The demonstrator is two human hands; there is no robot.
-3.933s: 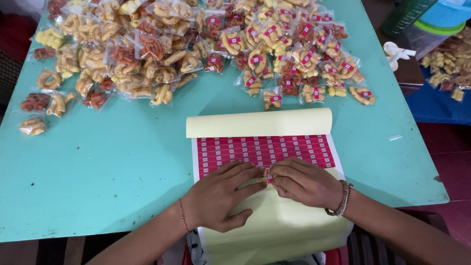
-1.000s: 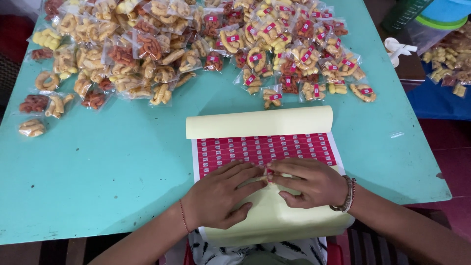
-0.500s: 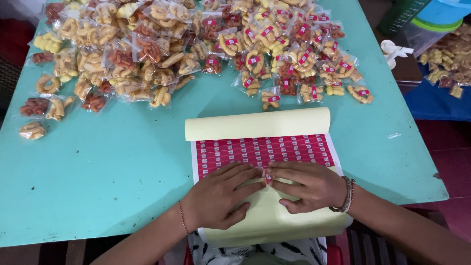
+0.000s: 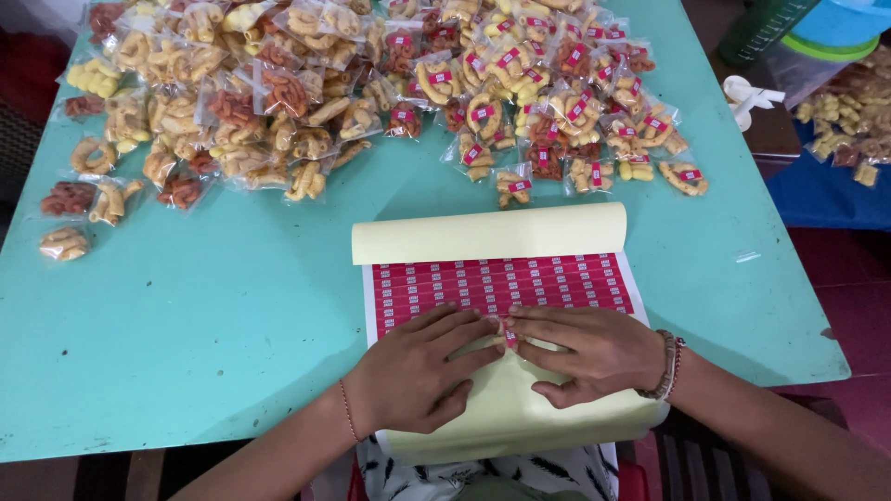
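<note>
A sheet of small red stickers [image 4: 501, 281] on pale yellow backing paper lies on the turquoise table [image 4: 186, 315] in front of me. My left hand [image 4: 418, 371] rests flat on the sheet's lower part. My right hand [image 4: 585, 351], with a beaded bracelet at the wrist, lies beside it. The fingertips of both hands meet at one red sticker [image 4: 508, 332] on the lowest row and pinch at it. The backing's top edge curls up in a roll [image 4: 492, 232].
Several small clear bags of yellow and orange snacks [image 4: 278, 102] are heaped across the far side of the table; those on the right [image 4: 557, 102] carry red stickers. More snack bags [image 4: 849, 121] and a plastic container lie off the table at the right.
Both hands have stayed on the lowest sticker row, with only slight finger shifts. The view has tilted a little.
</note>
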